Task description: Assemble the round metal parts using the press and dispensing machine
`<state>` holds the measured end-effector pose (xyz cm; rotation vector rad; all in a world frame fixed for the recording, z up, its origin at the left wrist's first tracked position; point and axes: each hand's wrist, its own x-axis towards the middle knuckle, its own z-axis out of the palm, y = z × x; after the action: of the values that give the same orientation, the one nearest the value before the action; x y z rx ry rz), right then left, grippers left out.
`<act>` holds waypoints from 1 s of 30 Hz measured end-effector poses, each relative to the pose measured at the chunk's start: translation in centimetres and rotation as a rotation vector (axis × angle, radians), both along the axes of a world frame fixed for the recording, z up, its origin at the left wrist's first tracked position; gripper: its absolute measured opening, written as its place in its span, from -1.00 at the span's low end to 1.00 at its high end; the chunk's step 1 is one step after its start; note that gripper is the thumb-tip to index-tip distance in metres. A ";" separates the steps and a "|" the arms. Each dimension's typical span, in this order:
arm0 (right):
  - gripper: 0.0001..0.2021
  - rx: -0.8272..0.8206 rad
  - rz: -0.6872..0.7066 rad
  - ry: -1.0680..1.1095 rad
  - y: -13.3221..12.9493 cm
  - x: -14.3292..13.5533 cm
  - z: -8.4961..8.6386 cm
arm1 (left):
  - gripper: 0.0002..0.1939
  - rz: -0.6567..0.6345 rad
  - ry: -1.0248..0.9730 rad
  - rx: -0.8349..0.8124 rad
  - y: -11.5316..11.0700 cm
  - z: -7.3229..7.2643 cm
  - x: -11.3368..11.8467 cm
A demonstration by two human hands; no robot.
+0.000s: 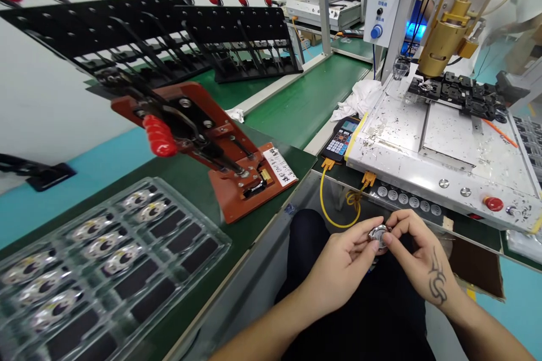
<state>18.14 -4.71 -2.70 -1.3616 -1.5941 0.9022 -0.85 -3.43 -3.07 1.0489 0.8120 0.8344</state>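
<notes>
Above my lap, a small round metal case (pixel 378 235), shiny like a watch case with a pale grey disc in its face, is pinched between both hands. My left hand (pixel 345 256) grips its left side with thumb and fingers. At its right edge, the thumb and forefinger of my right hand (pixel 415 245) press on it. To the left lies a clear plastic tray (pixel 199 217) with several shiny metal parts (pixel 105 244) in its slots; other slots show dark bottoms. A red-brown toggle-clamp fixture (pixel 237 197) with a red handle (pixel 159 135) stands behind the tray, its upper plate raised.
At the right stands a white bench machine (pixel 449 161) with a gold cylindrical head (pixel 444 45) and a red button (pixel 493 203). A keypad controller (pixel 340 138) with a yellow cable (pixel 324 197) sits beside it. Black clamp racks (pixel 249 36) stand behind the fixture. White cloth (pixel 359 98) lies near the machine.
</notes>
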 end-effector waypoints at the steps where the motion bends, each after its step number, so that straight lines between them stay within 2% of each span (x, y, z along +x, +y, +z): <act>1: -0.78 0.037 -0.011 -0.062 0.0 0.1 -0.2 | -0.56 0.009 0.042 0.032 0.0 -0.1 0.0; 4: -0.83 0.058 -0.023 -0.211 0.3 0.5 -0.4 | -0.58 0.008 0.173 0.144 0.1 -0.3 -0.2; 6: -0.88 0.019 0.094 -0.220 0.6 0.8 -0.3 | -0.58 -0.053 0.260 0.219 0.4 0.1 -0.7; 8: -0.82 0.015 0.251 -0.186 0.9 0.9 0.0 | -0.57 -0.117 0.341 0.280 0.8 0.6 -1.3; 9: -0.81 0.022 0.287 -0.160 1.1 0.8 0.1 | -0.57 -0.126 0.362 0.296 1.0 0.9 -1.5; 11: -0.84 -0.006 0.227 -0.081 1.4 0.5 0.3 | -0.56 -0.073 0.325 0.270 1.4 1.0 -1.8; 14: -0.76 -0.167 0.046 0.153 1.8 -0.2 0.1 | -0.52 0.064 0.182 0.154 1.6 0.6 -1.6; 18: -0.65 -0.318 -0.003 0.403 1.8 -1.2 -0.5 | -0.77 0.138 0.143 0.117 1.2 -0.1 -1.0; 21: -0.64 -0.317 -0.003 0.422 1.6 -1.8 -0.4 | -0.82 0.165 0.163 0.152 0.9 0.1 -1.0; 26: -0.66 -0.271 0.027 0.394 1.3 -2.4 0.1 | -0.79 0.159 0.163 0.153 0.8 0.9 -1.5; 30: -0.71 -0.223 0.067 0.286 1.6 -2.1 -0.3 | -0.77 0.159 0.162 0.157 1.0 0.9 -1.6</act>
<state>16.05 -3.12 -3.02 -1.2666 -1.3565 1.2849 -2.49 -2.41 -2.16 1.2136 0.9885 0.9690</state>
